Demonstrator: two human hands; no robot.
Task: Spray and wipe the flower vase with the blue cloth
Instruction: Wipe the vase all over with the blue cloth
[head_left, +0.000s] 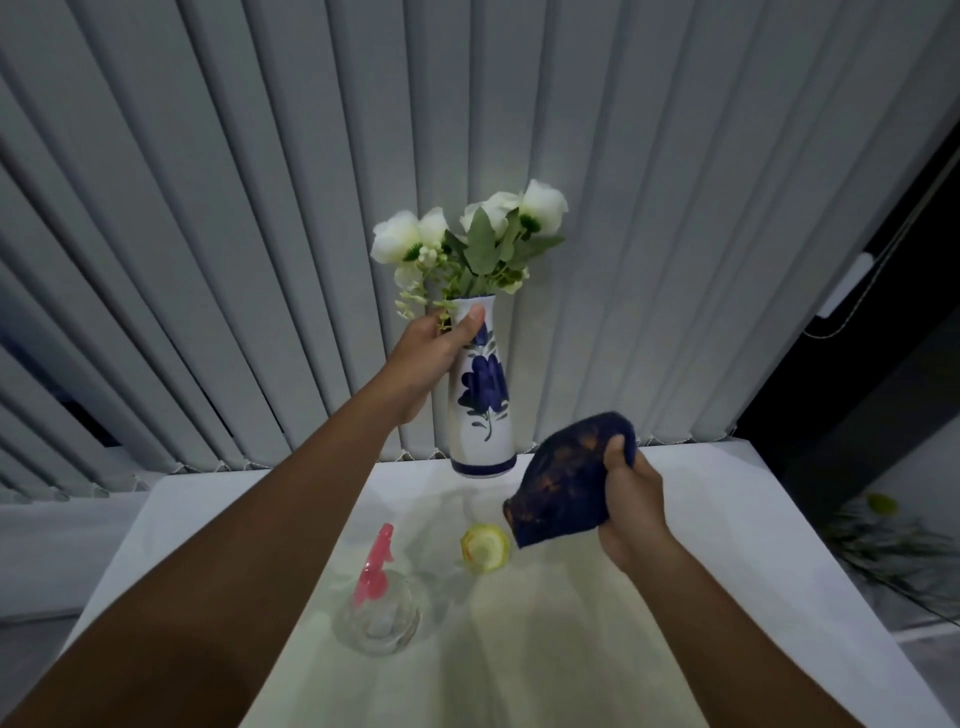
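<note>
Gripping tight, the right hand (631, 506) bunches the dark blue cloth (566, 480) above the white desk (649, 623), beyond the clear spray bottle with its pink trigger (378, 597). Further back, the left hand (434, 358) clasps the neck of the white ceramic vase with blue flower painting (480, 395), holding it upright, its base at the desk's far edge.

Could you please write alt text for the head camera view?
A left hand lifts a white, blue-flowered vase of white flowers by its neck, while the right hand grips a blue cloth. A pink-topped spray bottle stands on the white table.
</note>
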